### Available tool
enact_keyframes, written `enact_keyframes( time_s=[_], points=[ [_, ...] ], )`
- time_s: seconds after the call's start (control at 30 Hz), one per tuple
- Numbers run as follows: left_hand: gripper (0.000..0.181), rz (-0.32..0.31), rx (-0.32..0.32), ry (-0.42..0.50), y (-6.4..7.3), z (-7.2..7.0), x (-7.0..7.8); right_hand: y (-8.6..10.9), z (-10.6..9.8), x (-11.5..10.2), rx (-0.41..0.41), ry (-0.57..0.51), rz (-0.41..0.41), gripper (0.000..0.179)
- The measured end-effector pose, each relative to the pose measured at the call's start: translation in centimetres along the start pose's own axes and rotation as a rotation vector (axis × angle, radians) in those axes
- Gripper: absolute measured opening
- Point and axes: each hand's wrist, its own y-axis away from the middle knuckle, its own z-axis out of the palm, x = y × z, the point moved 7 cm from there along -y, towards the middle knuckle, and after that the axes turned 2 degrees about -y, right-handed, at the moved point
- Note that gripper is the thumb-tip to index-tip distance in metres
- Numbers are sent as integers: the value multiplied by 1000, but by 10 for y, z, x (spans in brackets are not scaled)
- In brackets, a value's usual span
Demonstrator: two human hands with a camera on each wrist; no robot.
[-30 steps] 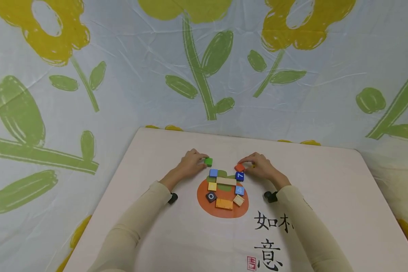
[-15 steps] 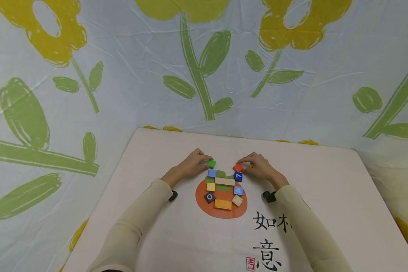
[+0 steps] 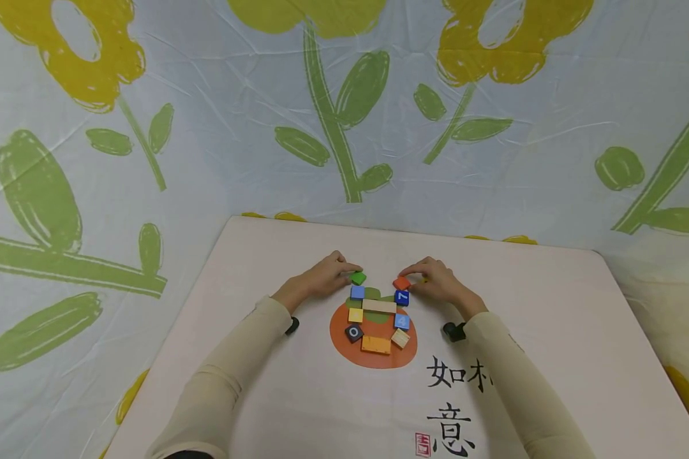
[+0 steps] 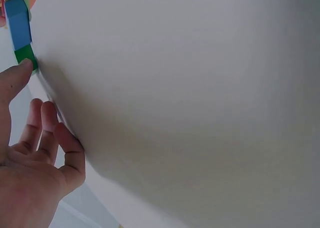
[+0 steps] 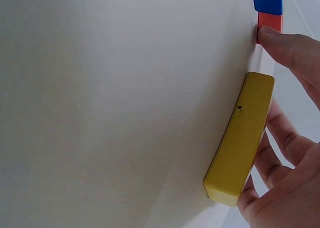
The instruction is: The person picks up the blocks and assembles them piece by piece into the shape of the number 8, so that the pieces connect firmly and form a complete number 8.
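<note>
My left hand [image 3: 324, 275] pinches a small green block [image 3: 358, 278] between thumb and index finger. The block lies just beyond a light blue block [image 3: 357, 292]; in the left wrist view the thumb presses its near side. Opposite, my right hand [image 3: 436, 280] pinches a red block [image 3: 402, 283] beside a dark blue block [image 3: 402, 298] marked 7. A long yellow block [image 5: 242, 138] lies against the right hand's other fingers; whether they grip it cannot be told. In the head view that hand mostly hides it.
Between the hands, a ring of blocks includes a plain wooden bar [image 3: 379, 307], a yellow block [image 3: 355, 315], a black block [image 3: 354, 333] and an orange block [image 3: 376, 345]. They lie over an orange fruit print [image 3: 344, 354] on the pale table [image 3: 298, 408]. A flowered cloth [image 3: 235, 127] hangs behind.
My left hand has moved right and slightly nearer with the green block, which has turned and come closer to the light blue block. The right hand has stayed nearly still on the red block.
</note>
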Motion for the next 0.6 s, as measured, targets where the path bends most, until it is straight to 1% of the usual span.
enact_keyframes(
  time_s=[0.2, 0.43, 0.6],
  points=[
    [40, 15, -23, -22, -3, 1, -1, -1, 0, 1, 1, -1, 1, 32],
    [40, 13, -39, -15, -6, 1, -2, -1, 0, 1, 7, -4, -2, 31],
    [40, 23, -49, -11, -6, 1, -1, -2, 1, 2, 4, -6, -1, 31]
  ],
)
